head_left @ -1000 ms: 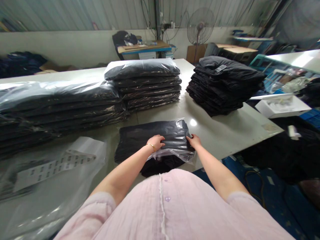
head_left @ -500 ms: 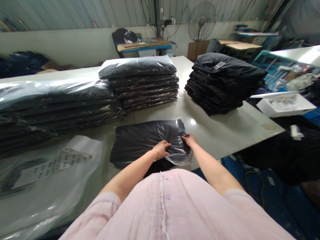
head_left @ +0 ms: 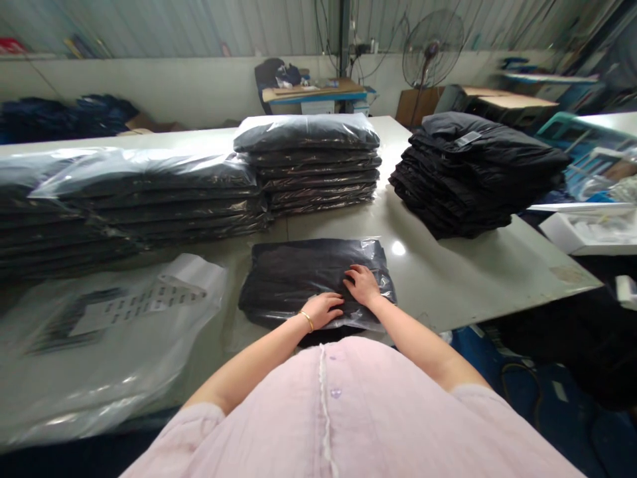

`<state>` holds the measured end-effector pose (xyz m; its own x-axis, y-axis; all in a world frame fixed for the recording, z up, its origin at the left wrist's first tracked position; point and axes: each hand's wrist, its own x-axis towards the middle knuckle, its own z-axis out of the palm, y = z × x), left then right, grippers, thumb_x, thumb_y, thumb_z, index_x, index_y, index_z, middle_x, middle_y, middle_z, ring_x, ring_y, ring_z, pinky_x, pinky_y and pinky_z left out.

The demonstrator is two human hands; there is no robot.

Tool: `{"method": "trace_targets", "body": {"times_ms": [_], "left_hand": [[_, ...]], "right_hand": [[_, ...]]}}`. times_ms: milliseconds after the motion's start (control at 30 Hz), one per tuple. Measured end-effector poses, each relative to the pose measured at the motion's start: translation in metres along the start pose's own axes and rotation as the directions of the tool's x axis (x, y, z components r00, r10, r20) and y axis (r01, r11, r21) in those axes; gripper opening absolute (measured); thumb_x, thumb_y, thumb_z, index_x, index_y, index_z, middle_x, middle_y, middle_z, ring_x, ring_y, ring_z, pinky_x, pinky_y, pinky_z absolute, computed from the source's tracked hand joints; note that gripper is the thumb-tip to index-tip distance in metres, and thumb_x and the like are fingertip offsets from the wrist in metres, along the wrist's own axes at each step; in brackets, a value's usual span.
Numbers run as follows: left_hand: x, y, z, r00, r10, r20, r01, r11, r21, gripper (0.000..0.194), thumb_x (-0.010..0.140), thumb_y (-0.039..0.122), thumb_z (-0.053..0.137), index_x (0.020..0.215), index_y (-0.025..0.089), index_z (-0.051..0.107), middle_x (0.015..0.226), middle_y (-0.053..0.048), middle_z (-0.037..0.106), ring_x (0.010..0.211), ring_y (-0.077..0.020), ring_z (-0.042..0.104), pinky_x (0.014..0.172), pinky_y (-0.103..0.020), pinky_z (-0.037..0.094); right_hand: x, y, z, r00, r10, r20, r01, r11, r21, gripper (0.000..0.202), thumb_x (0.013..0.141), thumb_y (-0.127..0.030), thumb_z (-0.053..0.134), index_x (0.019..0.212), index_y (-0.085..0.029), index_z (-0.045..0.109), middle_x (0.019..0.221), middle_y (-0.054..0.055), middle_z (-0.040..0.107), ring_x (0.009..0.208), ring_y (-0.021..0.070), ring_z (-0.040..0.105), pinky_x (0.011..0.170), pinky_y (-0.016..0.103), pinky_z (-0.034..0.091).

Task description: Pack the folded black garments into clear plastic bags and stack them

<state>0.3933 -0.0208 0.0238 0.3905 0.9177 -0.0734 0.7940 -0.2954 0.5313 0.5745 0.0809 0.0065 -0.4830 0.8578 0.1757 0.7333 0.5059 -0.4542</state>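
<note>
A folded black garment in a clear plastic bag (head_left: 293, 275) lies flat on the table (head_left: 428, 285) in front of me. My left hand (head_left: 322, 311), with a gold bangle at the wrist, rests on the bag's near edge, fingers stretched out. On the right half of the bag lies my right hand (head_left: 361, 284), its fingers spread over the plastic. Both hands press from above and grip nothing. A bit of black cloth shows under the near edge of the bag.
Stacks of bagged black garments (head_left: 308, 162) (head_left: 189, 199) stand behind and left. An unbagged black garment stack (head_left: 478, 172) is at back right. Clear plastic bags (head_left: 124, 358) and a label strip (head_left: 144, 302) lie at left. A white box (head_left: 587, 229) sits beyond the table's right edge.
My right hand has let go of the bag's right edge and moved left onto its top. My left hand has flattened on the bag. The view has turned slightly left.
</note>
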Motion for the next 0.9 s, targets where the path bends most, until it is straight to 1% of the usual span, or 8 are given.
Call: {"method": "trace_targets", "body": {"times_ms": [133, 267, 367, 467, 567, 633, 800, 900], "left_hand": [[-0.038, -0.027, -0.025, 0.980, -0.044, -0.193, 0.049, 0.999, 0.022, 0.031, 0.092, 0.039, 0.051, 0.112, 0.025, 0.070, 0.119, -0.003, 0.068, 0.112, -0.0171, 0.060, 0.102, -0.030, 0.045], [-0.085, -0.071, -0.051, 0.885, -0.216, -0.411, 0.223, 0.974, -0.032, 0.032, 0.092, 0.040, 0.048, 0.112, 0.024, 0.068, 0.119, -0.004, 0.066, 0.113, -0.0186, 0.058, 0.104, -0.034, 0.045], [-0.124, -0.113, -0.066, 0.745, -0.389, -0.542, 0.393, 0.912, -0.115, 0.034, 0.091, 0.039, 0.047, 0.116, 0.023, 0.065, 0.123, -0.005, 0.063, 0.118, -0.0201, 0.055, 0.106, -0.036, 0.043], [-0.162, -0.161, -0.078, 0.572, -0.542, -0.616, 0.525, 0.819, -0.232, 0.039, 0.089, 0.037, 0.048, 0.121, 0.020, 0.061, 0.123, -0.008, 0.062, 0.117, -0.0219, 0.055, 0.104, -0.037, 0.044], [-0.199, -0.207, -0.090, 0.375, -0.696, -0.612, 0.680, 0.655, -0.328, 0.043, 0.088, 0.035, 0.048, 0.125, 0.018, 0.058, 0.123, -0.011, 0.061, 0.112, -0.0215, 0.059, 0.099, -0.036, 0.046], [-0.222, -0.233, -0.099, 0.310, -0.755, -0.578, 0.775, 0.553, -0.306, 0.044, 0.089, 0.034, 0.048, 0.127, 0.016, 0.057, 0.125, -0.013, 0.061, 0.115, -0.0223, 0.057, 0.101, -0.035, 0.044], [-0.279, -0.276, -0.123, 0.323, -0.793, -0.517, 0.854, 0.479, -0.201, 0.050, 0.087, 0.034, 0.054, 0.132, 0.012, 0.054, 0.139, -0.017, 0.051, 0.131, -0.0316, 0.045, 0.107, -0.043, 0.038], [-0.302, -0.292, -0.136, 0.418, -0.772, -0.479, 0.861, 0.505, -0.061, 0.051, 0.086, 0.032, 0.056, 0.135, 0.016, 0.052, 0.148, -0.015, 0.043, 0.136, -0.0324, 0.040, 0.110, -0.043, 0.036]], "right_hand": [[-0.003, -0.027, 0.011, 0.998, -0.026, 0.062, 0.027, 1.000, -0.015, 0.030, 0.089, -0.035, 0.057, 0.114, -0.023, 0.068, 0.127, 0.008, 0.058, 0.119, 0.0237, 0.049, 0.105, 0.037, 0.037], [-0.001, -0.057, 0.018, 0.994, -0.056, 0.097, 0.059, 0.998, -0.026, 0.030, 0.088, -0.035, 0.059, 0.114, -0.023, 0.068, 0.130, 0.008, 0.057, 0.121, 0.0240, 0.049, 0.105, 0.038, 0.037], [0.004, -0.083, 0.026, 0.992, -0.075, 0.103, 0.077, 0.997, -0.011, 0.028, 0.089, -0.034, 0.058, 0.112, -0.022, 0.069, 0.128, 0.008, 0.058, 0.119, 0.0232, 0.050, 0.105, 0.036, 0.037], [0.010, -0.112, 0.037, 0.990, -0.084, 0.111, 0.082, 0.996, 0.030, 0.027, 0.090, -0.032, 0.056, 0.112, -0.022, 0.068, 0.124, 0.008, 0.061, 0.116, 0.0215, 0.053, 0.103, 0.034, 0.039], [0.016, -0.143, 0.048, 0.986, -0.133, 0.105, 0.124, 0.988, 0.093, 0.026, 0.090, -0.030, 0.057, 0.112, -0.022, 0.068, 0.118, 0.008, 0.063, 0.111, 0.0202, 0.056, 0.100, 0.033, 0.042], [0.019, -0.163, 0.056, 0.976, -0.194, 0.096, 0.182, 0.976, 0.117, 0.024, 0.090, -0.029, 0.058, 0.110, -0.021, 0.069, 0.115, 0.008, 0.065, 0.109, 0.0201, 0.057, 0.099, 0.034, 0.043], [0.025, -0.204, 0.071, 0.949, -0.282, 0.139, 0.279, 0.959, 0.046, 0.020, 0.089, -0.025, 0.058, 0.105, -0.021, 0.071, 0.110, 0.007, 0.067, 0.105, 0.0205, 0.058, 0.096, 0.033, 0.044], [0.024, -0.215, 0.076, 0.934, -0.298, 0.199, 0.306, 0.952, -0.009, 0.022, 0.092, -0.028, 0.055, 0.107, -0.021, 0.071, 0.109, 0.008, 0.068, 0.104, 0.0206, 0.059, 0.095, 0.033, 0.044]]}}
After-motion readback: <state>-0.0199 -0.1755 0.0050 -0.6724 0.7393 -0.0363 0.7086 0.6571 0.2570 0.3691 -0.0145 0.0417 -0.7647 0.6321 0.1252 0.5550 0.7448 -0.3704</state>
